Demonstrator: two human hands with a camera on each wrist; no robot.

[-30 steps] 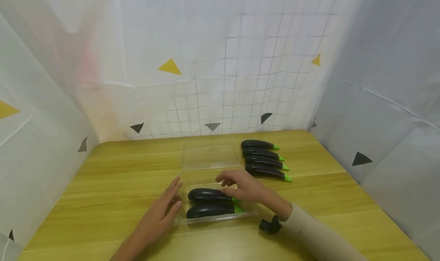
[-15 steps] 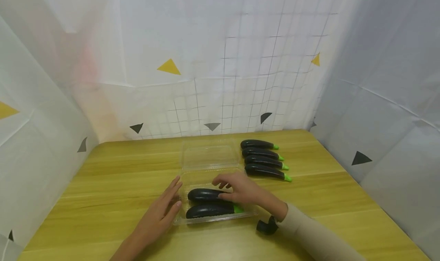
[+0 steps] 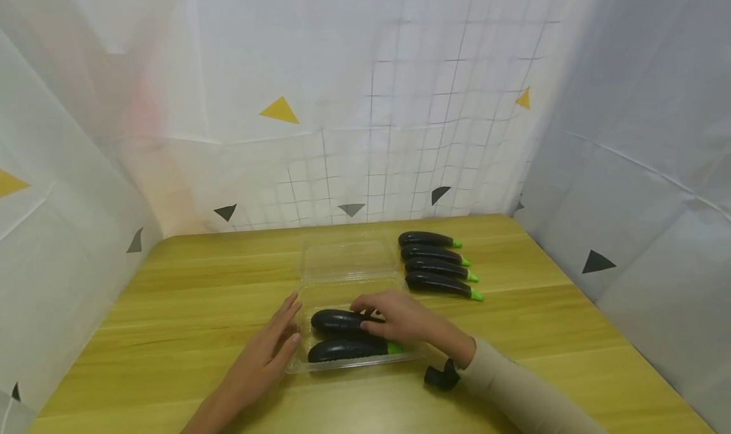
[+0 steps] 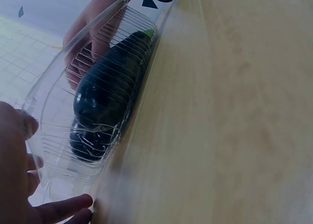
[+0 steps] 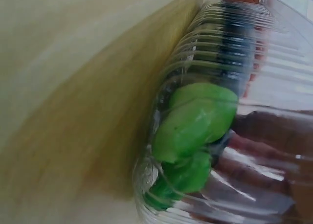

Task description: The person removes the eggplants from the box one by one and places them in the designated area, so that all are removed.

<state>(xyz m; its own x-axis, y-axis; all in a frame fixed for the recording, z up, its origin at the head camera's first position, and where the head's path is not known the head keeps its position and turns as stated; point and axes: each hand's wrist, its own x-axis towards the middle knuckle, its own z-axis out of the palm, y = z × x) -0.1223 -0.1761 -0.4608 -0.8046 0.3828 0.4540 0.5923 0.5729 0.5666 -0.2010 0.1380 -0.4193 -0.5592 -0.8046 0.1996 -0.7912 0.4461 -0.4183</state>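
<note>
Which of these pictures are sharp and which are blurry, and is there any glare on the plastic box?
Head view: evenly lit and sharp, with faint shine on the box and soft shadows under both hands. Left wrist view: table smeared and soft, white glints on the box ribs over the eggplant. Right wrist view: blurriest; green stem and table out of focus.

We see four spare eggplants (green-stemmed, side by side) on the wooden table.

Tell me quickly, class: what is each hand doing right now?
Left hand: open, straight fingers resting against the left end of the clear tray.
Right hand: fingers laid over the rear eggplant in the tray; a real grip cannot be told.
</note>
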